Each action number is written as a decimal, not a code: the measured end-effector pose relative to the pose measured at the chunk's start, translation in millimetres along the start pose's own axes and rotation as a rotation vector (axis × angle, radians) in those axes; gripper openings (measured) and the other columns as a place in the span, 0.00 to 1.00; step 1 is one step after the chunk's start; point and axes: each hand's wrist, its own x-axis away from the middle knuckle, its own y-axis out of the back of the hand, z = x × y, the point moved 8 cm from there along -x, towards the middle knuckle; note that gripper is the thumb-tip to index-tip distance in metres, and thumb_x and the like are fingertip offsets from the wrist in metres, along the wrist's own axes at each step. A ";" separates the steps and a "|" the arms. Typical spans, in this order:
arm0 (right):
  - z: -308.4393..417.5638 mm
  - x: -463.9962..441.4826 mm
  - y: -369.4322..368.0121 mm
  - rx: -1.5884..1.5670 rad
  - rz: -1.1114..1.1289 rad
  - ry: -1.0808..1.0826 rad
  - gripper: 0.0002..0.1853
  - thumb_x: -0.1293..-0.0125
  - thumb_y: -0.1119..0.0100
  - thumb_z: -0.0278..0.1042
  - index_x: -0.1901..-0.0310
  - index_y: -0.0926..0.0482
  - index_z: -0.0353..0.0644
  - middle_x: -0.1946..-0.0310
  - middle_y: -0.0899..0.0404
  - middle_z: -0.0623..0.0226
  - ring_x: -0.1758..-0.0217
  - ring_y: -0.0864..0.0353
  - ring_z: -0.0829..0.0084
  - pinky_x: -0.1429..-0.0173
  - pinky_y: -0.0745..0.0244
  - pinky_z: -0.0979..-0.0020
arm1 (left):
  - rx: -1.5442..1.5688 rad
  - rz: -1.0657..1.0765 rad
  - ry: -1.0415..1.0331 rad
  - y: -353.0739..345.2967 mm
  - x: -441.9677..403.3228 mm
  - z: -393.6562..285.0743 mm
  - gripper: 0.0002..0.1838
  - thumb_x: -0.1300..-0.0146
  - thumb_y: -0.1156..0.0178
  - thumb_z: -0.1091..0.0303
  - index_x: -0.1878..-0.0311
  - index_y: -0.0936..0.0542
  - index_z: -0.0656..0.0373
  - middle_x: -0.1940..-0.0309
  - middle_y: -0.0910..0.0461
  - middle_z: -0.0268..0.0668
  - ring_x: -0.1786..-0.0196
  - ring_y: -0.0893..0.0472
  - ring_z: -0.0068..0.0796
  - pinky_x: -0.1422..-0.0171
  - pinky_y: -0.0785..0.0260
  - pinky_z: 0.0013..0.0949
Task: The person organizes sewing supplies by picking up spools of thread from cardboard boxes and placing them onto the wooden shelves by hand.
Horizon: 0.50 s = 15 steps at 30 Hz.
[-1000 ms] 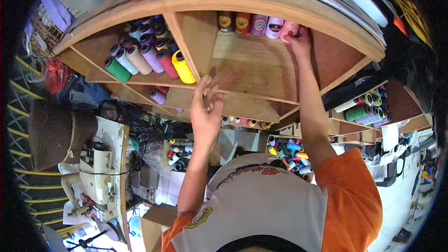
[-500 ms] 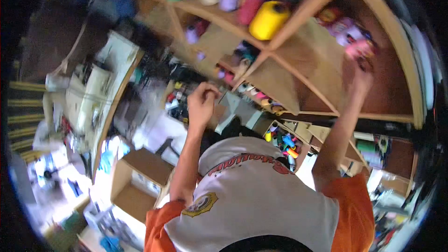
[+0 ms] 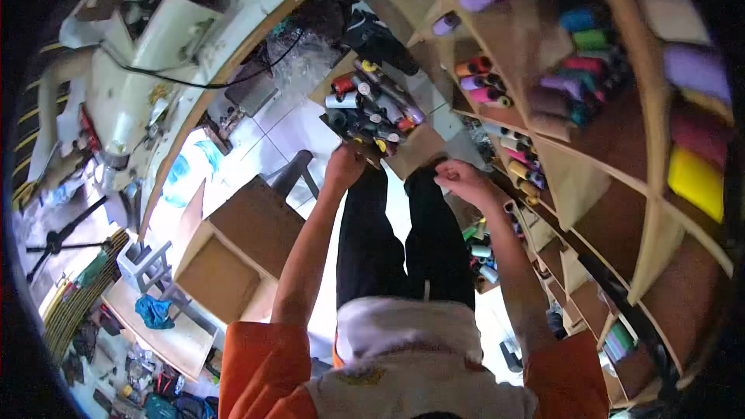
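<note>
My left hand [image 3: 345, 168] is in front of my body, its fingers curled in, with no object visible in it. Its fingertips overlap the near edge of an open cardboard box [image 3: 402, 157] low on the floor; whether they touch it I cannot tell. Several thread spools in mixed colours, among them a white one [image 3: 342, 100] and a red one [image 3: 344, 83], lie in that box. My right hand [image 3: 468, 184] is to the right of the box, above my dark trousers, its fingers bent together and no spool showing in them.
A wooden shelf unit [image 3: 656, 140] with spools fills the right side, a yellow spool [image 3: 696, 183] at its far right. At the upper left stands a sewing machine [image 3: 159, 62] on a worn table. An open carton [image 3: 252, 225] and a grey stool [image 3: 147, 268] are at the lower left.
The view has swung down and left from the shelf to the floor. My right hand has let go of the pink spool and come down. My left hand has left the shelf edge, its fingers now curled.
</note>
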 end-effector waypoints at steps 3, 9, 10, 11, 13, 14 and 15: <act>-22.9 -107.8 -32.0 0.270 -0.260 0.203 0.22 0.48 0.34 0.35 0.51 0.27 0.42 0.62 0.21 0.62 0.57 0.22 0.63 0.54 0.27 0.67 | -0.239 0.024 0.051 -10.5 -72.4 59.9 0.20 0.50 0.41 0.63 0.53 0.25 0.56 0.56 0.24 0.47 0.52 0.24 0.51 0.51 0.29 0.45; -21.7 -254.2 -52.1 0.609 -0.676 0.347 0.31 0.54 0.36 0.26 0.45 0.34 0.37 0.52 0.30 0.52 0.47 0.29 0.49 0.46 0.31 0.59 | -0.581 -0.111 -0.259 -39.2 -167.7 106.7 0.28 0.52 0.44 0.71 0.44 0.33 0.57 0.48 0.31 0.48 0.48 0.27 0.51 0.49 0.35 0.54; -23.8 -270.0 -52.8 0.661 -0.696 0.304 0.31 0.54 0.37 0.25 0.44 0.35 0.36 0.51 0.32 0.51 0.47 0.31 0.49 0.46 0.31 0.58 | -0.613 0.017 -0.191 -50.6 -176.6 120.3 0.29 0.52 0.44 0.71 0.43 0.33 0.57 0.47 0.32 0.46 0.44 0.30 0.48 0.45 0.39 0.55; -26.8 -281.9 -53.8 0.713 -0.712 0.257 0.32 0.54 0.37 0.24 0.44 0.35 0.35 0.49 0.34 0.50 0.46 0.32 0.48 0.45 0.31 0.58 | -0.672 0.005 -0.216 -58.0 -182.4 128.4 0.28 0.52 0.43 0.70 0.43 0.32 0.55 0.47 0.32 0.45 0.43 0.30 0.46 0.44 0.39 0.55; -24.0 -293.1 -53.8 0.754 -0.757 0.254 0.19 0.41 0.50 0.25 0.46 0.35 0.36 0.50 0.35 0.49 0.50 0.29 0.51 0.50 0.28 0.56 | -0.792 -0.022 -0.267 -66.6 -190.4 138.3 0.27 0.52 0.41 0.69 0.45 0.29 0.52 0.48 0.32 0.41 0.41 0.31 0.44 0.42 0.39 0.57; -21.3 -292.2 -54.3 0.781 -0.788 0.277 0.18 0.40 0.51 0.25 0.47 0.35 0.37 0.50 0.35 0.50 0.51 0.28 0.52 0.51 0.27 0.56 | -0.799 -0.034 -0.288 -65.9 -190.5 138.6 0.26 0.53 0.41 0.69 0.45 0.29 0.53 0.48 0.32 0.41 0.42 0.31 0.44 0.43 0.38 0.55; -21.1 -290.3 -55.7 0.806 -0.820 0.298 0.17 0.39 0.52 0.26 0.47 0.35 0.37 0.51 0.36 0.50 0.51 0.28 0.53 0.51 0.27 0.57 | -0.805 -0.046 -0.310 -62.2 -188.9 134.8 0.26 0.53 0.41 0.68 0.46 0.29 0.54 0.49 0.32 0.42 0.43 0.31 0.44 0.44 0.37 0.54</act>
